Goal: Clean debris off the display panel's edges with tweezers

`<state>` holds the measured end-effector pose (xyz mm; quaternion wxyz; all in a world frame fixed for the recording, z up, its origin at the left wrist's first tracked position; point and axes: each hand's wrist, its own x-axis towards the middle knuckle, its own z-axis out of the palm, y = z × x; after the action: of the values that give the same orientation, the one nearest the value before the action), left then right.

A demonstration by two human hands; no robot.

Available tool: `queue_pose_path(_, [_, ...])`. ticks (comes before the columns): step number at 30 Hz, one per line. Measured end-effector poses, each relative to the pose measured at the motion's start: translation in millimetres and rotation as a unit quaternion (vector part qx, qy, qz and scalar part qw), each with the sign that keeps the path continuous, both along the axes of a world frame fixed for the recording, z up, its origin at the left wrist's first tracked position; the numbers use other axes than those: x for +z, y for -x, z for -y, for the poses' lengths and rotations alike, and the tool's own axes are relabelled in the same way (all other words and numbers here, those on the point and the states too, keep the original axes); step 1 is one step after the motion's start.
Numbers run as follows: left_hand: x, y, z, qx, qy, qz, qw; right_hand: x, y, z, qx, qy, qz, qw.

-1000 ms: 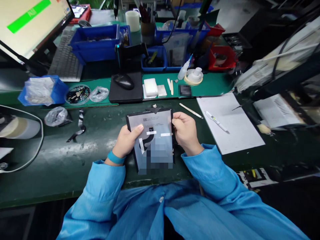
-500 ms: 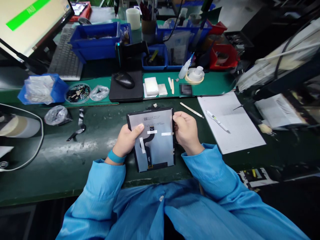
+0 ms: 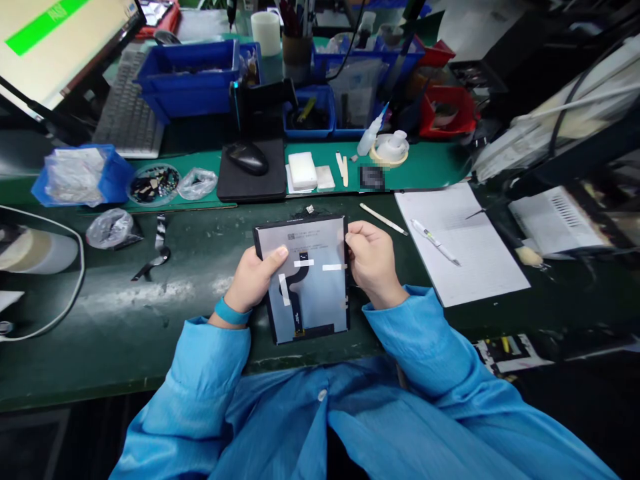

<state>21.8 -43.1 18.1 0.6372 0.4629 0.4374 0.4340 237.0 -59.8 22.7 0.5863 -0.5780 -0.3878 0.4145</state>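
A tablet display panel is held up before me, its silvery back facing me. A dark ribbon cable curves down that back, fixed with white strips of tape. My left hand grips the panel's left edge, thumb lying on the back and fingers behind it. My right hand is closed in a pinch at the upper right edge of the panel. Its curled fingers hide whether they hold the edge itself or something small on it.
Right of the panel lie a white stick and paper sheets with a pen. To the left are a loose black flex cable and a plastic bag. A mouse, white blocks and blue bins stand behind.
Both hands and the panel keep nearly the same pose. The whole view has shifted very slightly.
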Motion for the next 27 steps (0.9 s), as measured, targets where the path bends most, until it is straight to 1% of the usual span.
queue_pose_path(4, [0.0,0.0,-0.4,-0.002,-0.002,0.005,1.0,-1.2,-0.5,-0.2,0.008,-0.002,-0.01,1.0])
queue_pose_path(11, [-1.7,0.7,-0.7,-0.006,-0.007,0.002,1.0,-3.7,-2.0,0.1,-0.004,-0.003,0.008,1.0])
queue_pose_path(23, [-4.0,1.7,-1.3,-0.01,-0.007,0.012,1.0,-2.8,-0.5,-1.1,-0.002,-0.006,-0.015,1.0])
queue_pose_path(27, [-2.9,1.2,-1.5,-0.001,-0.006,0.009,1.0,-5.0,-1.1,-1.6,0.0,-0.011,-0.02,1.0])
